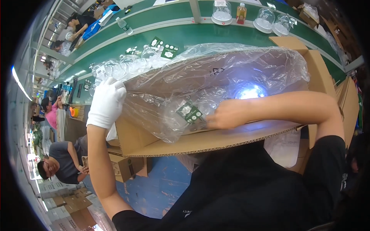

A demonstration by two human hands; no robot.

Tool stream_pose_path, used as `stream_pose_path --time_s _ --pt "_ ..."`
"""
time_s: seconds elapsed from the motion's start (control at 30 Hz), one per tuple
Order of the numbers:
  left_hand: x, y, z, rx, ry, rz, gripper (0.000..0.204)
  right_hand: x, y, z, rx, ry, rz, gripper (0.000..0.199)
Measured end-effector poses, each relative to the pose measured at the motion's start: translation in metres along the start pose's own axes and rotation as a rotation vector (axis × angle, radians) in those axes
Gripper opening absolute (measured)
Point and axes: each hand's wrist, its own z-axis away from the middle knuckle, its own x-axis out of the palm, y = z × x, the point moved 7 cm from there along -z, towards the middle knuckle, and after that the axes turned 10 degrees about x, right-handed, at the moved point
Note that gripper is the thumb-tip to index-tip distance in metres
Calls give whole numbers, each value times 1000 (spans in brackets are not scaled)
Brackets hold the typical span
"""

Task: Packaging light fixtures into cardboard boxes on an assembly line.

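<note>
At the left end of a cardboard box (135,134), the edge of a clear plastic bag (269,61) is being held by the left hand (106,102), in a white glove. Its fingers are being closed on the plastic, probably so that the bag is being stopped from falling inward; whether the cardboard is also being pinched cannot be told. By the bag the box is being lined, perhaps for protection of the contents. Inside, a clear package with a green card (189,112) is being placed low, toward the left. Beside it the bare right hand (223,115) is being held, fingers bent and blurred; whether they are being clamped on the package cannot be told. On the green table (169,32), behind the box, more clear packages (108,70) are being grouped, seemingly within easy reach.
</note>
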Motion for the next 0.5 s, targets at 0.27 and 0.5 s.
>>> stream_pose_path --time_s 0.27,0.5 --pt "2 7 18 -45 39 79 6 7 -2 -31 78 -166 -162 41" --pt "5 0 25 -62 19 97 3 0 42 39 326 -225 -694 35"
